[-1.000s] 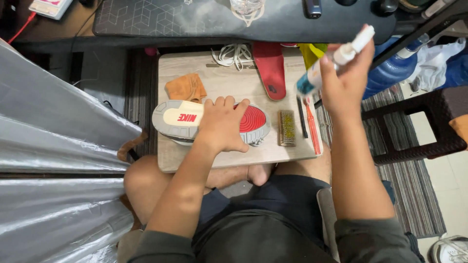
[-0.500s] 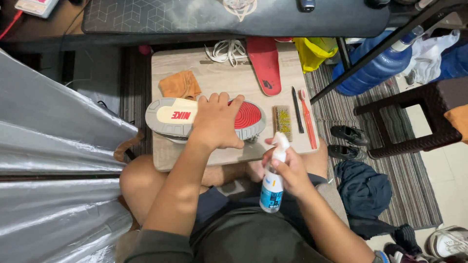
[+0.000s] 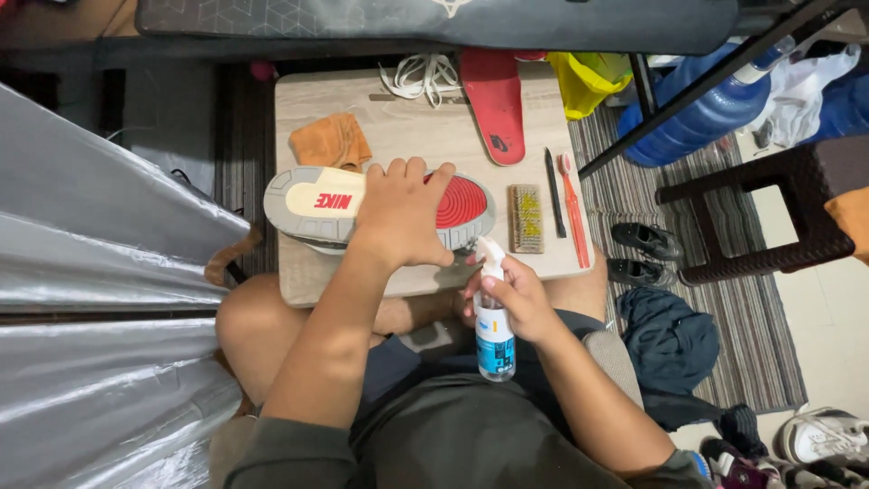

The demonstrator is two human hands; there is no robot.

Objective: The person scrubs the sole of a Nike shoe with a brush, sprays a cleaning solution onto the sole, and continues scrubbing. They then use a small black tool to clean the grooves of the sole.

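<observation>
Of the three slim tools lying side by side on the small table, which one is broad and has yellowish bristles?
The rectangular wooden brush, leftmost of the three; the black tool and red toothbrush are thin.

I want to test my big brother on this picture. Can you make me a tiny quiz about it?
1. True or false: the left hand rests on the upturned shoe.
2. What does the right hand hold? A) brush B) spray bottle C) cloth
3. Fill in: on the table, the brush lies between the shoe and the black ____.

Key: 1 true; 2 B; 3 tool.
</observation>
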